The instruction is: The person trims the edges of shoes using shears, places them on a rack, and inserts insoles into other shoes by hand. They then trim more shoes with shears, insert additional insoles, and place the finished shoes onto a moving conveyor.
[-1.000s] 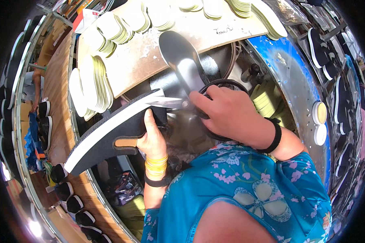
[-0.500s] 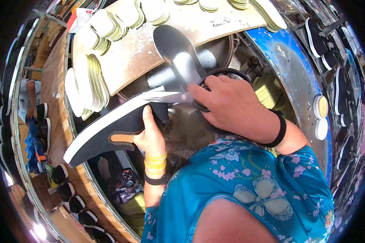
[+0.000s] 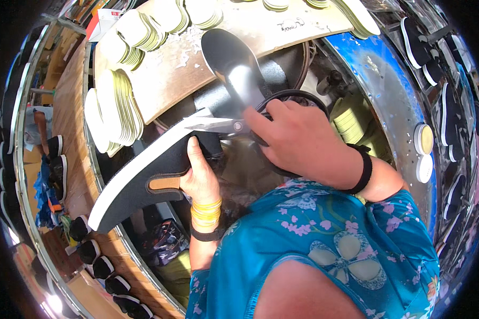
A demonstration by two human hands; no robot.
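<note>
My left hand [image 3: 201,183] is closed around a black cloth shoe [image 3: 130,194] with a white sole edge and a tan inset at its opening, its thumb lying along the dark upper. The shoe is tilted, with one end down to the left. In my right hand [image 3: 306,141] are scissors [image 3: 218,125] with large black handles. Their metal blades point left and lie at the white sole edge, close to my left thumb; whether they touch it I cannot tell. Just beyond the scissors stands a shiny black sole-shaped form [image 3: 231,61].
Stacks of pale insoles [image 3: 123,109] line the board [image 3: 170,82], with white scraps among them. A blue metal surface [image 3: 380,80] on the right holds two round tins [image 3: 423,139]. Black shoes [image 3: 102,267] stand in a row along the wooden bench at left. Another person's arm [image 3: 41,130] shows there.
The shoe's lower left end has dropped and shifted slightly right. The scissors have moved slightly left along the sole edge, together with my right hand.
</note>
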